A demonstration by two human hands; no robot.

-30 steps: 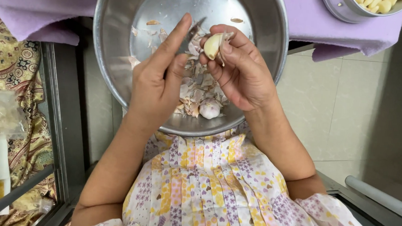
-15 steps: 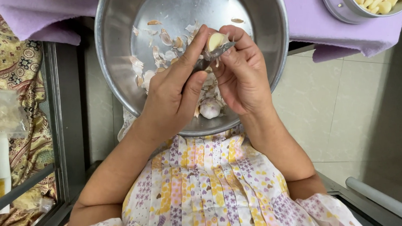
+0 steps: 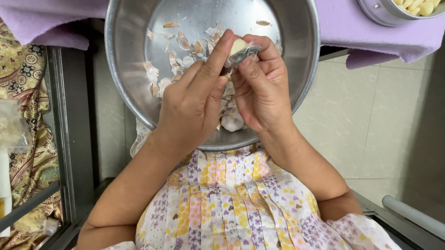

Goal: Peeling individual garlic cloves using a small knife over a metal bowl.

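Garlic clove [image 3: 237, 44], pale, partly skinned: pinched in right hand [image 3: 262, 86] fingertips over steel bowl [image 3: 305, 68] centre; left hand [image 3: 196, 101] pinching its loose skin. Beneath: unpeeled clove [image 3: 232, 121], scattered skins [image 3: 178, 53]. Far right corner: container of peeled cloves [image 3: 413, 6].

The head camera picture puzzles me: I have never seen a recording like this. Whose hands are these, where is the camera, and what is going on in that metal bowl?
There is no machine here. A person wears one camera on the head, and it looks straight down, so you see their own two bare hands and patterned dress from above. The left hand and the right hand meet over a big steel bowl that sits at the edge of a purple cloth. Between the fingertips is a pale garlic clove with its papery skin partly loose. Both hands grip it. Inside the bowl lie dry garlic skins and an unpeeled piece of garlic. At the top right, a smaller metal container holds peeled cloves.
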